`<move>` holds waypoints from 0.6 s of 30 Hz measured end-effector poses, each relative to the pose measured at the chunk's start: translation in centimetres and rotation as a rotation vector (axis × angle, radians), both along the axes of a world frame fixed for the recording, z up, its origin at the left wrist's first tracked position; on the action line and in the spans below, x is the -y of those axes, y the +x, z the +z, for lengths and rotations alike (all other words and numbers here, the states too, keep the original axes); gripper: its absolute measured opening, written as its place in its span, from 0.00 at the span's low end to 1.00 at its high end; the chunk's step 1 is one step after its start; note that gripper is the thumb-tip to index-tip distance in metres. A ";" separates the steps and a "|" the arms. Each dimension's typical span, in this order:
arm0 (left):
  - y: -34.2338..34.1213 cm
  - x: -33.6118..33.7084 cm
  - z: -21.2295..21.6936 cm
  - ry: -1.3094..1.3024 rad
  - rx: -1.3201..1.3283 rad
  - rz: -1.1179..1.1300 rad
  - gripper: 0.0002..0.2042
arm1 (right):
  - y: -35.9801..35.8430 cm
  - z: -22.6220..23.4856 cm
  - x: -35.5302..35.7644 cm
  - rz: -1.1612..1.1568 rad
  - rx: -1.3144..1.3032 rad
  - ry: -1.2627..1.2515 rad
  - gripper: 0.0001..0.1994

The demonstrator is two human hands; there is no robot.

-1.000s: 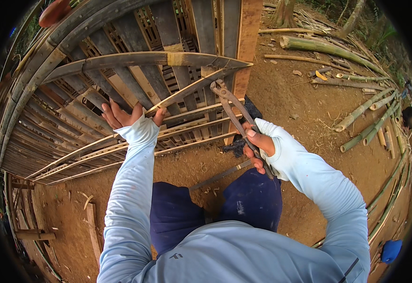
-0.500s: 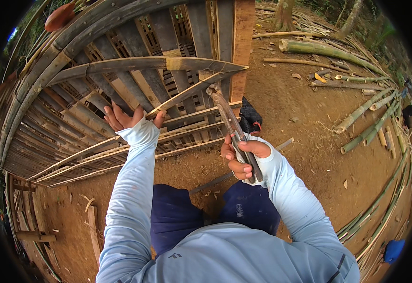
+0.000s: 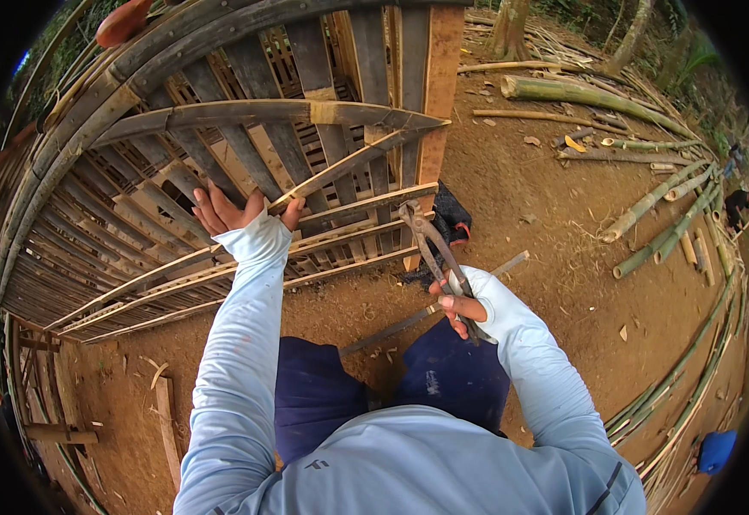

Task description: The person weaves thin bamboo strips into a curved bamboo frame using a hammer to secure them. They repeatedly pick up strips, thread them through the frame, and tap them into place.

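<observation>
Stretched toward the slatted bamboo frame point(image 3: 258, 159), my left hand point(image 3: 241, 213) has its thumb and forefinger on either side of a narrow bamboo strip's point(image 3: 340, 169) lower end. Its other fingers spread over the dark slats. The strip slants up to the right and meets a curved bamboo rail point(image 3: 245, 115) at a pointed tip near the wooden post point(image 3: 439, 86). My right hand point(image 3: 464, 307) holds long-handled metal pincers point(image 3: 430, 245) by the handles, which stand somewhat apart. The pincers' head lies beside the frame's lower rails, near the post; I cannot tell whether it touches them.
Green bamboo poles point(image 3: 593, 96) and cut lengths point(image 3: 658, 202) lie on the brown dirt at the right. Long split strips point(image 3: 692, 378) curve along the right side. A dark bundle point(image 3: 450, 219) sits behind the post's foot. A plank point(image 3: 168, 425) lies at lower left.
My right hand has drawn the pincers down and right, away from the strip's upper end toward the lower rails. Their handles have spread wider. My left hand has stayed at the strip.
</observation>
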State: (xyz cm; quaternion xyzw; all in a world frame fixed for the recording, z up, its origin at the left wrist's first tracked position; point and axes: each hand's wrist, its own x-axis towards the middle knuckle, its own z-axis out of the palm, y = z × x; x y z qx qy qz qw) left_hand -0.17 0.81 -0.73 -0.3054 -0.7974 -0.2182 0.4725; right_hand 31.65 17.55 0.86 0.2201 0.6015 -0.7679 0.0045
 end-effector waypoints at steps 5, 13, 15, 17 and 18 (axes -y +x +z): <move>0.0 0.1 0.4 0.008 -0.004 -0.012 0.27 | -0.1 -2.9 -1.4 0.065 0.196 0.790 0.11; 0.5 0.8 0.3 -0.064 -0.009 0.006 0.28 | -5.6 -13.6 -1.3 -0.269 0.745 0.086 0.09; 0.6 0.2 0.5 -0.026 -0.023 -0.079 0.28 | -7.6 -20.1 -1.9 -0.135 0.946 0.187 0.13; 0.2 0.7 0.5 -0.004 -0.041 -0.095 0.31 | -9.9 -21.9 0.2 -0.148 1.072 0.158 0.13; 0.0 0.8 0.3 0.015 -0.052 -0.117 0.33 | -10.4 -22.4 0.9 -0.021 1.073 0.192 0.13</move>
